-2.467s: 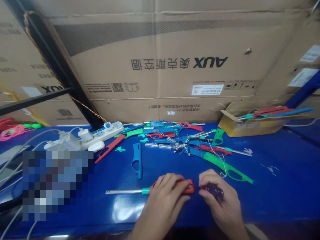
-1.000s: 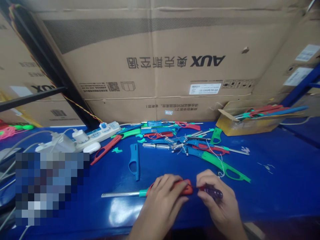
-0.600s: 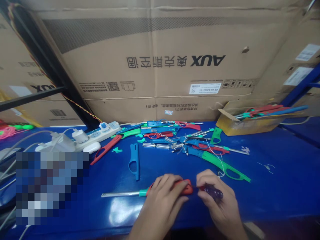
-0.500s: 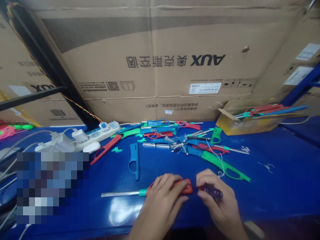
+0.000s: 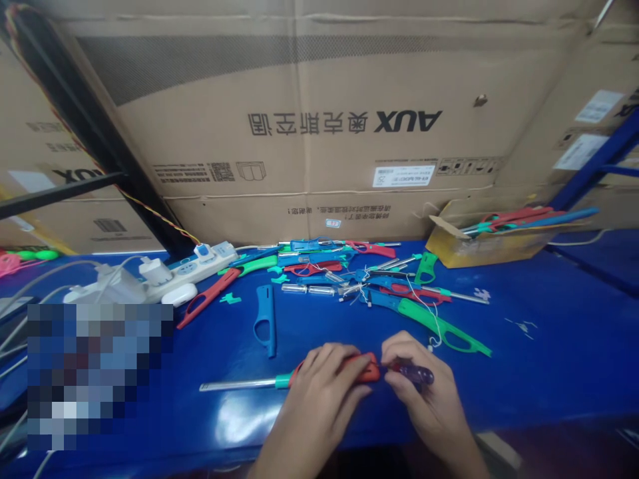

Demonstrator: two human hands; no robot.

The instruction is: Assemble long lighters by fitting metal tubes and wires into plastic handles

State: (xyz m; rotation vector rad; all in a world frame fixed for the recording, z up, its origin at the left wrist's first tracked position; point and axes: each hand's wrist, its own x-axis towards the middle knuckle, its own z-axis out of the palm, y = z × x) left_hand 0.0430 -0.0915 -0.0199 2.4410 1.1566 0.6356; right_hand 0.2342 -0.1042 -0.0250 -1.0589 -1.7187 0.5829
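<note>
A red long-reach lighter (image 5: 370,370) lies across the front of the blue table, its metal tube pointing left past a green collar. My left hand (image 5: 322,392) is closed over its handle and presses it down. In the fingers of my right hand (image 5: 434,402) is a screwdriver (image 5: 418,374) with a dark purple handle, aimed at the lighter's right end. My fingers hide its tip, so contact with the lighter cannot be made out. Beyond my left hand lies a blue lighter shell (image 5: 265,320); a green shell (image 5: 444,326) lies past my right hand.
Lighter parts, clear fuel tubes (image 5: 308,289) and thin wires are heaped along the back. A cardboard box (image 5: 479,253) of lighter pieces stands at the back right. On the left are a white power strip (image 5: 200,266), cables and a blurred-out patch. Large cartons (image 5: 299,80) wall the rear.
The whole view has shifted slightly. My right hand and the screwdriver are a little closer to the red lighter's end; my left hand keeps its hold.
</note>
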